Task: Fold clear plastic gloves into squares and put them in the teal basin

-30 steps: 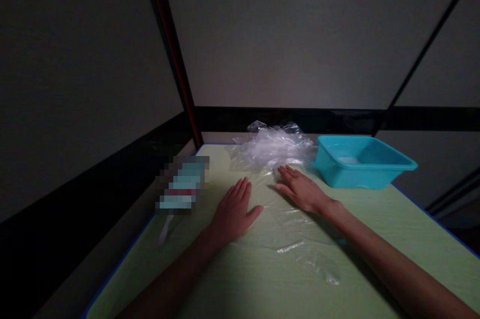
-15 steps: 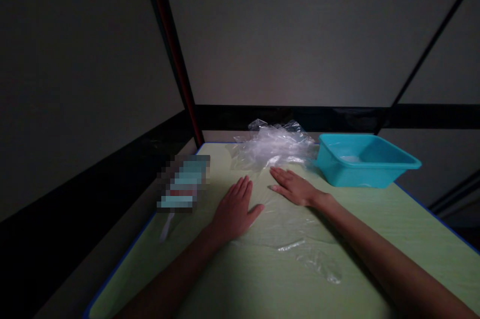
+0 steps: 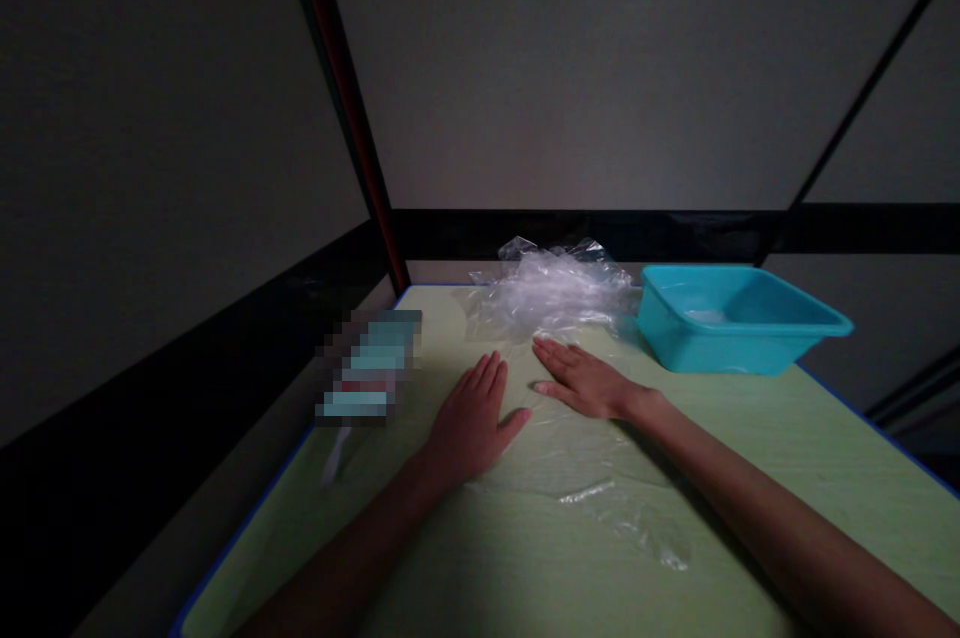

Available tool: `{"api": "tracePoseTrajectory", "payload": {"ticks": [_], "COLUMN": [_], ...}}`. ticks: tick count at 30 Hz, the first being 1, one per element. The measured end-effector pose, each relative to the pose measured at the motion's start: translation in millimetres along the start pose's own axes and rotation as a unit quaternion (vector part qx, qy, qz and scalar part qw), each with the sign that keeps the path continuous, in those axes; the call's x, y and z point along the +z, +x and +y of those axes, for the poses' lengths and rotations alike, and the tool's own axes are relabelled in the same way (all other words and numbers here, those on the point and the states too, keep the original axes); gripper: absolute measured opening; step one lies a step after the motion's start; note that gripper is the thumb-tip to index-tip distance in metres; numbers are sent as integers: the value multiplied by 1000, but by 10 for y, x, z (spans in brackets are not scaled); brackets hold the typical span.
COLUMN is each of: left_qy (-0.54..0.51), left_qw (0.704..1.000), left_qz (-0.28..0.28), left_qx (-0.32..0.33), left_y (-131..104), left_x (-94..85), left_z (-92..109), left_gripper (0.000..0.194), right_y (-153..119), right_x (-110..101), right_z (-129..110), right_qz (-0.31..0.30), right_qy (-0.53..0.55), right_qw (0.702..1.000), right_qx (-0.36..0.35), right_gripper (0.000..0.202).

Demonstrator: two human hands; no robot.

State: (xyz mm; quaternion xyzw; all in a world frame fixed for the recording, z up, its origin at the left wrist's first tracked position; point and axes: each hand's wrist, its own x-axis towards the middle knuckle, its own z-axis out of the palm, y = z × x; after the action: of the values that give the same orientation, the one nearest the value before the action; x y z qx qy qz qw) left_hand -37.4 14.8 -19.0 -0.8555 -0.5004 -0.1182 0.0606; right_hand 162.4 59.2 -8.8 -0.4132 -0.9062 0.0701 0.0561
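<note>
A clear plastic bag [image 3: 570,463] lies spread over the pale green table [image 3: 810,478], wrinkled along its near edge. My left hand [image 3: 469,423] rests flat on the bag's left part, thumb held out from the fingers. Just right of it, my right hand [image 3: 585,378] presses palm down on the film, fingers pointing left and away. Neither hand grips anything. Beyond the fingertips sits a crumpled heap of clear plastic [image 3: 555,288]; whether it joins the flat sheet I cannot tell.
At the back right stands a turquoise plastic basin [image 3: 742,348]. A blurred-out turquoise and white item [image 3: 367,368] lies near the left edge, with a thin whitish strip [image 3: 335,455] below it. Walls [image 3: 570,68] rise behind and to the left.
My right hand has slid slightly left and nearer over the film. The left hand stays almost in place. The view has shifted a little.
</note>
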Motion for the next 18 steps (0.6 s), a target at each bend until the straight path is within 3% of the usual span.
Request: {"api": "tracePoseTrajectory", "payload": {"ticks": [6,12,18], "left_qy": [-3,8,3], "left_qw": [1000,1000,1000], "left_qz": [-15,-9,-8], "left_qx": [-10,-10,-10], "left_y": [4,11,10], "left_x": [-32,-18,-2], "left_z": [14,16,4], "left_gripper": [60,61,62], "right_y": [26,24,-58], "right_x": [-55,-90,-332], "right_z": [259,259,211], "right_qz": [-7,0,-24], "right_qy": [-5,-18,-18], "right_qw": [999,995,994], "right_qx": [47,100,102], "right_gripper": [74,79,76]}}
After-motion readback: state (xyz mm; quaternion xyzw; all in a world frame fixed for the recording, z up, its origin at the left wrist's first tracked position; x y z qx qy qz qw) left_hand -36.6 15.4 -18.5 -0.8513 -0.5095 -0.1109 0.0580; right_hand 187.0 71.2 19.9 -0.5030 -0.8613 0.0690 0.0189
